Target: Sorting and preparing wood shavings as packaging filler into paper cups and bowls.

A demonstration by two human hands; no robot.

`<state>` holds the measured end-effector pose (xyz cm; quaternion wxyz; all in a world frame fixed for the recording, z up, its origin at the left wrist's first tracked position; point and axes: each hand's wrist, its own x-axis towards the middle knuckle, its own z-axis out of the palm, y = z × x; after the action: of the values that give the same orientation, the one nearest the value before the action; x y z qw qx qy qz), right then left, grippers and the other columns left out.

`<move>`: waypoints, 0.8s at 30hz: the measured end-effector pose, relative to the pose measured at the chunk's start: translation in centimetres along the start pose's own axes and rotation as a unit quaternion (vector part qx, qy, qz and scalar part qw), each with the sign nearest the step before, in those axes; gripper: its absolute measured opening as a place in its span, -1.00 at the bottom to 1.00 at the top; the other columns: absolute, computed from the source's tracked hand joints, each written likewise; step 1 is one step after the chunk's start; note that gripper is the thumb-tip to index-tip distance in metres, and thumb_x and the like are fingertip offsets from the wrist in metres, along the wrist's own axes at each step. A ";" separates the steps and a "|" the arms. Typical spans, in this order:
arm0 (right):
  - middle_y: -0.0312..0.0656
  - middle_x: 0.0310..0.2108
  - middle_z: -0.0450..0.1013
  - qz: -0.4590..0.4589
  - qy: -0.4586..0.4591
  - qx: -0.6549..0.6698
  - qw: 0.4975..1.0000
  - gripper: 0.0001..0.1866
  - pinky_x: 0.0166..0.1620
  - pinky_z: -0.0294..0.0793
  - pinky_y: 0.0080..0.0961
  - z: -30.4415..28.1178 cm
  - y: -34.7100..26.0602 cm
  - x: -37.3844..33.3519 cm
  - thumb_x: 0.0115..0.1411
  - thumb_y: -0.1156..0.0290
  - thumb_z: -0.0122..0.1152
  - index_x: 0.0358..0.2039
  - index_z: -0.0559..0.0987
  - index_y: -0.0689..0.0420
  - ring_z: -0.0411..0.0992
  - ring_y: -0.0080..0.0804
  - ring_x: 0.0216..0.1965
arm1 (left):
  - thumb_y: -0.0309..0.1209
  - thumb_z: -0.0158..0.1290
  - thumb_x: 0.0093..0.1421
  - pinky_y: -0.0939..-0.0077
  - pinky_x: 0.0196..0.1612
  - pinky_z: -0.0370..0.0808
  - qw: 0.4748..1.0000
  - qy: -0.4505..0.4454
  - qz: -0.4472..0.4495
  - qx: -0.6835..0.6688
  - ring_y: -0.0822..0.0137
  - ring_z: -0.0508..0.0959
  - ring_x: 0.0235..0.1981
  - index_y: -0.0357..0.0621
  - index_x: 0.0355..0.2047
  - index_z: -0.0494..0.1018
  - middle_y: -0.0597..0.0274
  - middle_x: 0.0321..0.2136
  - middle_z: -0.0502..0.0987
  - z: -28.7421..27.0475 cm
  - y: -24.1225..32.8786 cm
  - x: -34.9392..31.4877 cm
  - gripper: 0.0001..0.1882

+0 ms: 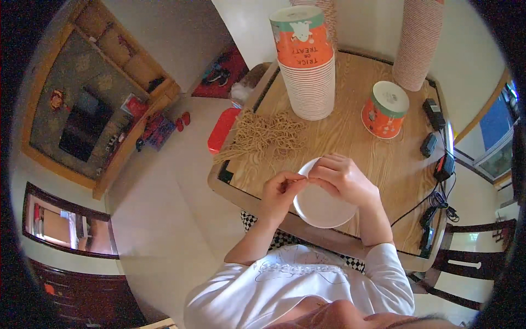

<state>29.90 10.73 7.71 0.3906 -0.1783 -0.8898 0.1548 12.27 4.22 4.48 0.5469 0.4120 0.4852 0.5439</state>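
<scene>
A white-lined paper bucket (327, 211) is right in front of me at the table's near edge, its round mouth facing up. My right hand (345, 181) curls over its far rim, fingers closed on the wall. On the rim's left side, my left hand (280, 192) pinches thumb and forefinger together; whatever is between the tips is too small to make out. The fingertips of both hands almost meet there. Beyond my left hand lies a loose heap of tan twine pieces (268, 134).
A tall bucket stack (309, 82) with an orange and green top one stands behind the twine. One upside-down orange bucket (386, 109) sits to the right, another tall stack (419, 49) behind it. Black adapters and cables (438, 200) line the wooden table's (350, 148) right edge. A red container (222, 131) is beyond the left edge.
</scene>
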 end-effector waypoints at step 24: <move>0.01 -0.47 0.48 0.307 -0.203 -0.054 0.928 -0.72 -0.37 0.42 -0.15 1.8 2.9 -2.0 0.06 0.32 0.10 -0.19 0.40 0.08 0.45 0.01 -0.42 | -0.47 0.11 0.00 0.41 -0.48 0.43 0.847 -0.046 0.240 0.472 0.26 0.51 -0.51 -0.14 -0.50 0.42 0.22 -0.50 0.43 -0.8 0.0 2.9 -0.92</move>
<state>30.42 12.21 4.05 0.1246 -0.4288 -0.8586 0.2518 11.36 7.06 4.07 0.1606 0.7483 0.5438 0.3443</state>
